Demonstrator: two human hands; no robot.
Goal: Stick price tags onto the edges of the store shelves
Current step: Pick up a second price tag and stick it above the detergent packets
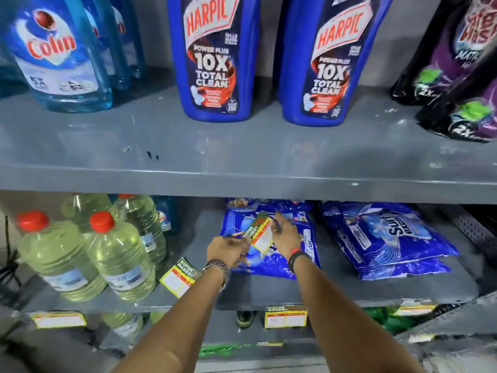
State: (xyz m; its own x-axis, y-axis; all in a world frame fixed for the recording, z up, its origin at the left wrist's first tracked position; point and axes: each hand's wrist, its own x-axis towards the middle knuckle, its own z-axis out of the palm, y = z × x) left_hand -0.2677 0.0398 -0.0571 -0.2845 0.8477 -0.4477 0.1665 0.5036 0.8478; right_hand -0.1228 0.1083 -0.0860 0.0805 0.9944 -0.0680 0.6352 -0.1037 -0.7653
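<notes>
A yellow, red and green price tag (260,236) is held up over a blue detergent pouch (271,262) on the lower shelf. My left hand (228,250) pinches its lower left corner. My right hand (285,234) grips its right edge, with a thin blue pen-like thing between the fingers. A second loose tag (178,278) lies flat on the lower shelf beside my left wrist. The lower shelf's front edge (215,305) carries stuck tags at the left (57,319), the middle (285,316) and the right (415,308). The upper shelf's front edge (242,187) bears none.
The upper shelf holds Colin bottles (59,57), two blue Harpic bottles (217,57) and purple pouches (457,76). On the lower shelf stand clear bottles with red caps (118,257) at the left and blue Surf Excel bags (390,238) at the right.
</notes>
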